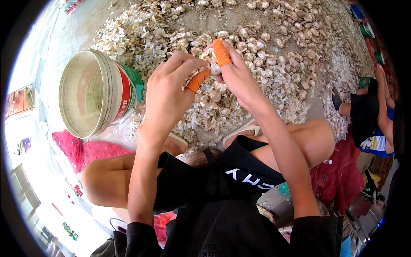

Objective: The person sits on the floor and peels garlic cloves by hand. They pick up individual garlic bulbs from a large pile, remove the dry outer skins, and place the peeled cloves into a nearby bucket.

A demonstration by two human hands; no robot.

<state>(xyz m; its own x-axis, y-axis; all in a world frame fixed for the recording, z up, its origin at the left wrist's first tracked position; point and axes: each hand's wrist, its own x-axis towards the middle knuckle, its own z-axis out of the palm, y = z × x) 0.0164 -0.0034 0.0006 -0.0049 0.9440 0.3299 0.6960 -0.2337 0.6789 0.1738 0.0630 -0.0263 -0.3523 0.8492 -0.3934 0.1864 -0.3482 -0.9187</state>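
Between my two hands is a garlic bulb (214, 69), partly covered by my fingers. My left hand (173, 86), with an orange rubber cot on the thumb, pinches at the bulb's left side. My right hand (236, 72) holds the bulb from the right, its thumb also in an orange cot. Beneath and beyond both hands, whole garlic bulbs (257, 48) and loose garlic skins (128, 35) cover much of the floor. To the left, a plastic bucket (128, 93) with a red and green band is tilted in view; I see no garlic in it.
Red mesh sacks (106, 149) lie beside my left knee, and more red mesh (340, 173) lies right of my right knee. My sandalled feet rest near the skins. At the far right another person (369, 112) sits by the heap, with green buckets (367, 30) beyond.
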